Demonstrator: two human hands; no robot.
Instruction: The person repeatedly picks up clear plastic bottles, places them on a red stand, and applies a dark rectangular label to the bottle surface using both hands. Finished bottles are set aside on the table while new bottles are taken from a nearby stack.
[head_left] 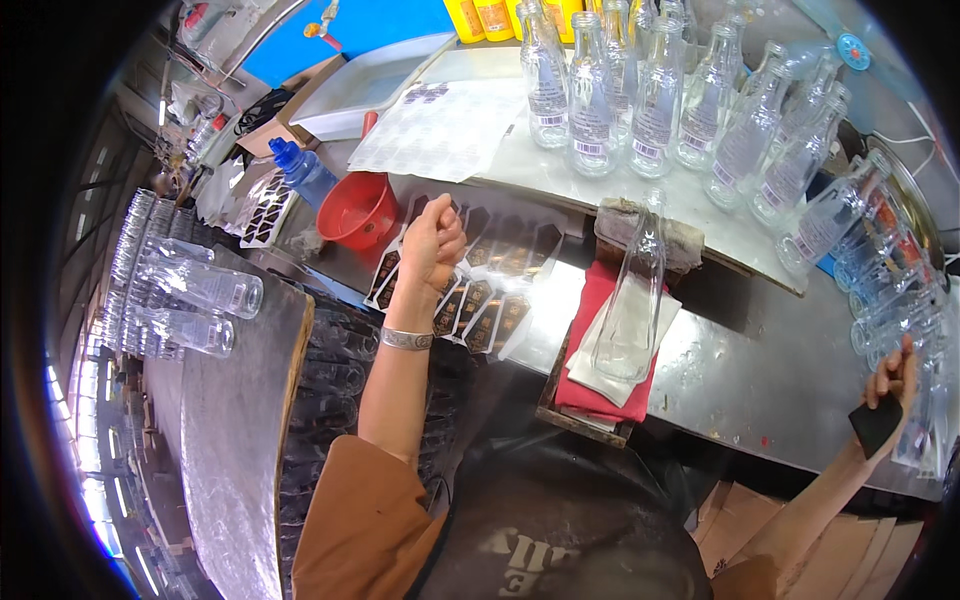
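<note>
- left hand (432,240) clenched over the dark label sheets (480,300) on the tabletop (720,370)
- right hand (890,385) grasps a dark label (875,425), far right
- empty bottle (632,300) lies between the hands, neck pointing away, nearer the left

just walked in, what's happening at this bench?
A person is working at a metal bench with clear glass bottles. The left hand is closed over a sheet of dark labels. The right hand holds a dark label by bottles lying at the bench's right end. One empty bottle lies on a white cloth over a red pad. Labelled bottles stand behind.
</note>
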